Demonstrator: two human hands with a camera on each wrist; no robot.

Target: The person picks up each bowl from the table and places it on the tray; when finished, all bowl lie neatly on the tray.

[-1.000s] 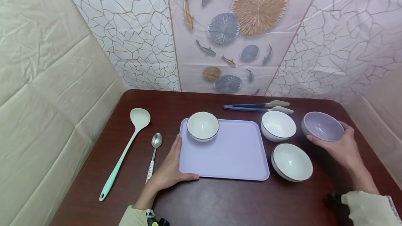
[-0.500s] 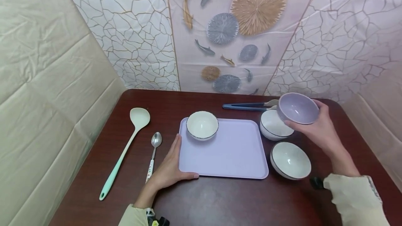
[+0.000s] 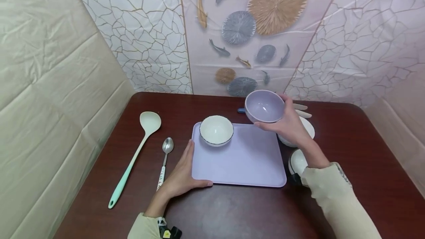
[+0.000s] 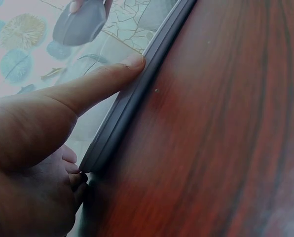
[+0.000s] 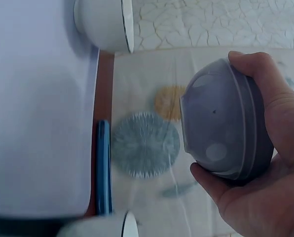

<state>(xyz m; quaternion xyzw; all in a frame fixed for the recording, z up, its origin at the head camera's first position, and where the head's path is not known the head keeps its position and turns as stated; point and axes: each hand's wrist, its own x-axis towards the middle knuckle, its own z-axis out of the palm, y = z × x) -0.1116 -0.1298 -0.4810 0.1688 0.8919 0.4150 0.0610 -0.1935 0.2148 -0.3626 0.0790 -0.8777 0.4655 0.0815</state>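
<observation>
1. No text, brand, number or sign can be read.
2. The white spoon handle [image 3: 161, 177] bears small marks, perhaps lettering or a pattern; too small to tell.
3. On the black wrist device [image 3: 176, 232], the yellow patch [image 3: 167, 234]: nothing legible.

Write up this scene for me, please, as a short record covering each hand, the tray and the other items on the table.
Left hand: touches the tray at its near left corner
Right hand: grips a purple bowl, raised near the tray's far edge
On tray: dark-rimmed white bowl, far left corner
Left of tray: spoon, then ladle farther out
Right of tray: back white bowl and front white bowl, both partly hidden
Beyond tray: tongs, partly hidden
Surface: dark reddish-brown table
</observation>
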